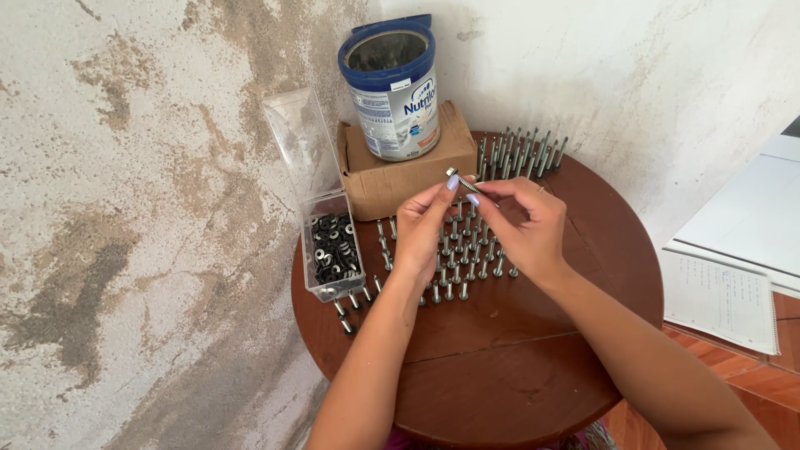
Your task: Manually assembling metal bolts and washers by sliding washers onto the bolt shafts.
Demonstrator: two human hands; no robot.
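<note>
- Screw [463, 182]: pinched betw. fingertips of L hand [423, 227] and R hand [527, 225], held tilted above table [500, 367], head up-left.
- Both hands closed on screw; other fingers curled.
- Table: round, dark wood, smooth.
- Standing screws [467, 250]: metal, rows under hands; 2nd batch [521, 152] at rear.
- Clear box [332, 250], lid up: black washers [333, 248] inside.
- Tin [392, 87], blue rim, open, on carton [400, 167]; contents not visible.

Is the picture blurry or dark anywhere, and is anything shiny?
Head view: bright, even daylight with soft shadows. The left hand, right hand and the screw they hold look sharp. The plastic box lid shows pale glare. The paper at the right edge is washed out.
</note>
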